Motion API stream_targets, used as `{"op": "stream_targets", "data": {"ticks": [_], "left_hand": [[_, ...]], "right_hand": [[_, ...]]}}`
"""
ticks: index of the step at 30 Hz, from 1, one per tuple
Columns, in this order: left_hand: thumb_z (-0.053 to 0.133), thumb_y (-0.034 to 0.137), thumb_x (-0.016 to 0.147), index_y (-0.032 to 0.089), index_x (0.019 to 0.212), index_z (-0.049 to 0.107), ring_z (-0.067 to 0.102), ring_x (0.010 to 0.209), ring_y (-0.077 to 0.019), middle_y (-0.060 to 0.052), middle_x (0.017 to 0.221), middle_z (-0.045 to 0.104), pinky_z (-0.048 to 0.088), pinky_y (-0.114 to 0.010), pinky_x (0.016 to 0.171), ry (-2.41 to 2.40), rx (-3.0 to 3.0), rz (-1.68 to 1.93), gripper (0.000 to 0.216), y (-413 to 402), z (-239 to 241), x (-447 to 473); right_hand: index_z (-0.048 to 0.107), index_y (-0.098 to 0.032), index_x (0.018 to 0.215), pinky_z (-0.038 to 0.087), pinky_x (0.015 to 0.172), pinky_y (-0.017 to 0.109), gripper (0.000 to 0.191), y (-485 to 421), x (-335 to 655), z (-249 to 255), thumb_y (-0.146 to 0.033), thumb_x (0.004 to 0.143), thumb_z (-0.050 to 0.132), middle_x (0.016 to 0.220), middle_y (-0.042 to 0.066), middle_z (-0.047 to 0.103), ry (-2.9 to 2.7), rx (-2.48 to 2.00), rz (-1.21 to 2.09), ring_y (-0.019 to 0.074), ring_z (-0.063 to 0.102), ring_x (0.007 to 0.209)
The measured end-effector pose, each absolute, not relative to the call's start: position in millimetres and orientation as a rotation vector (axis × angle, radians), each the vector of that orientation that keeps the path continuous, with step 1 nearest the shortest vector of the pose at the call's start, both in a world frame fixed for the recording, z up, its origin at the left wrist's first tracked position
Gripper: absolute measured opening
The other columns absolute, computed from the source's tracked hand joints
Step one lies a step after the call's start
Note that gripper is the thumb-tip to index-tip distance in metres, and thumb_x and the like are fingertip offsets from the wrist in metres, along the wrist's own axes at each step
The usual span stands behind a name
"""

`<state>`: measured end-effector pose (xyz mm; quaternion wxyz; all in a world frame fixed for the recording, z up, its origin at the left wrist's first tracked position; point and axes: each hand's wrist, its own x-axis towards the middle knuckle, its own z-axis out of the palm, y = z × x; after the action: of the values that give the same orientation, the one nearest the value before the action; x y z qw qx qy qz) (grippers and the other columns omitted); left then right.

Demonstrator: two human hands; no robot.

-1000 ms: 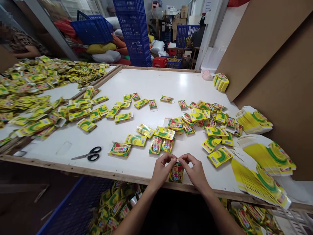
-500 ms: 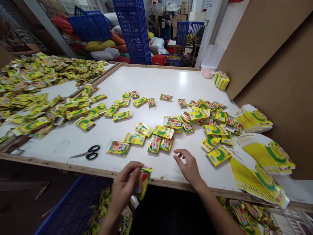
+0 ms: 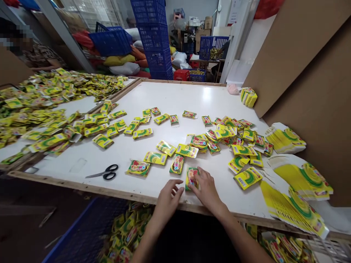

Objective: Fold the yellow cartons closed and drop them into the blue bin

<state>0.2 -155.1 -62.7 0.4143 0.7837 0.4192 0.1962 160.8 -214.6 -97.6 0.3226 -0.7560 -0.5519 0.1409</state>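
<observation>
Basically, one small flat carton (image 3: pixel 189 178) sits on the table (image 3: pixel 170 95) near the front edge, upper face printed glossy red, green and yellow, under the right hand (image 3: pixel 207 188). Right grip: part open, fingers over the carton's upper right side, thumb on its lower right; contact yes, can't tell if it's clamped. Left hand (image 3: pixel 169 197) is just left of the carton, grip loosely curved, thumb and fingers apart, nothing in it. Table is smooth white sheet with a rough wooden rim (image 3: pixel 131 194). Similar carton (image 3: pixel 177 163) lies up and left of it, lettering turned sideways, not touching. Barcoded yellow carton (image 3: pixel 248 178) lies askew right of the right hand. Scissors (image 3: pixel 109 171), black looped handles and slim metal blades, lie well left of the left hand, tips pointing left. Fan of flat card blanks (image 3: pixel 293 210) at right: thin overlapping yellow layers, rounded green print. Big matte brown cardboard sheets (image 3: pixel 271 62) lean behind those. Loose heap of crinkled yellow packs (image 3: pixel 87 84) far left. Blue lattice plastic crates (image 3: pixel 155 44) stacked beyond the far rim.
</observation>
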Motion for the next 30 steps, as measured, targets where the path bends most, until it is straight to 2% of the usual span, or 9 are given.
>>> {"op": "stream_targets", "data": {"ticks": [3, 6, 11, 14, 16, 21, 24, 30], "left_hand": [[0.053, 0.031, 0.084, 0.015, 0.118, 0.056, 0.062, 0.084, -0.0216, -0.01, 0.101, 0.064, 0.051, -0.037, 0.08, 1.082, 2.014, 0.45, 0.038, -161, -83, 33], [0.054, 0.025, 0.082, 0.015, 0.123, 0.052, 0.06, 0.094, -0.0231, -0.009, 0.099, 0.061, 0.047, -0.039, 0.087, 1.097, 2.007, 0.472, 0.043, -165, -96, 49], [0.06, 0.019, 0.075, 0.018, 0.111, 0.057, 0.06, 0.079, -0.0182, -0.005, 0.094, 0.058, 0.05, -0.036, 0.079, 1.022, 1.758, 0.581, 0.036, -163, -100, 49], [0.065, 0.02, 0.071, 0.018, 0.11, 0.052, 0.059, 0.071, -0.014, -0.005, 0.097, 0.058, 0.052, -0.032, 0.07, 0.974, 1.51, 0.652, 0.041, -160, -100, 47], [0.07, 0.02, 0.068, 0.018, 0.108, 0.049, 0.06, 0.072, -0.0139, -0.004, 0.094, 0.058, 0.052, -0.031, 0.07, 0.941, 1.392, 0.675, 0.046, -160, -98, 47], [0.071, 0.019, 0.067, 0.021, 0.106, 0.046, 0.064, 0.081, -0.015, -0.001, 0.095, 0.056, 0.052, -0.03, 0.076, 0.835, 1.223, 0.72, 0.046, -167, -90, 50], [0.07, 0.02, 0.071, 0.022, 0.106, 0.045, 0.065, 0.081, -0.0151, -0.002, 0.1, 0.057, 0.052, -0.028, 0.074, 0.741, 1.204, 0.734, 0.043, -173, -87, 51], [0.064, 0.021, 0.079, 0.022, 0.112, 0.046, 0.065, 0.088, -0.0185, -0.002, 0.09, 0.063, 0.051, -0.03, 0.079, 0.604, 1.334, 0.63, 0.037, -171, -85, 48]], "right_hand": [[0.064, -0.023, 0.104, 0.043, 0.094, 0.045, 0.021, -237, 166, -107, -0.028, 0.085, 0.057, 0.118, 0.012, 0.058, -1.264, -1.937, 0.42, 0.0271, 0.054, 0.111], [0.06, -0.017, 0.112, 0.05, 0.087, 0.04, 0.031, -244, 169, -121, -0.024, 0.082, 0.055, 0.103, 0.011, 0.061, -1.014, -1.887, 0.432, 0.0238, 0.06, 0.094], [0.055, -0.018, 0.114, 0.055, 0.07, 0.034, 0.035, -240, 169, -131, -0.023, 0.079, 0.057, 0.1, 0.008, 0.065, -0.735, -1.646, 0.539, 0.0184, 0.063, 0.076], [0.059, -0.018, 0.108, 0.056, 0.064, 0.032, 0.03, -242, 169, -125, -0.027, 0.08, 0.059, 0.088, 0.007, 0.067, -0.705, -1.538, 0.653, 0.0186, 0.063, 0.071], [0.06, -0.018, 0.105, 0.055, 0.061, 0.032, 0.028, -245, 169, -121, -0.031, 0.08, 0.061, 0.081, 0.005, 0.067, -0.717, -1.491, 0.722, 0.0183, 0.062, 0.067], [0.055, -0.02, 0.112, 0.054, 0.071, 0.031, 0.037, -254, 171, -112, -0.032, 0.079, 0.063, 0.1, 0.008, 0.067, -0.759, -1.406, 0.772, 0.0187, 0.064, 0.083], [0.049, -0.022, 0.119, 0.053, 0.075, 0.032, 0.04, -261, 173, -110, -0.031, 0.082, 0.061, 0.101, 0.006, 0.068, -0.823, -1.402, 0.787, 0.0186, 0.064, 0.086], [0.062, -0.02, 0.108, 0.053, 0.077, 0.032, 0.029, -266, 185, -105, -0.037, 0.084, 0.06, 0.096, 0.006, 0.07, -0.937, -1.463, 0.761, 0.02, 0.065, 0.085]]}}
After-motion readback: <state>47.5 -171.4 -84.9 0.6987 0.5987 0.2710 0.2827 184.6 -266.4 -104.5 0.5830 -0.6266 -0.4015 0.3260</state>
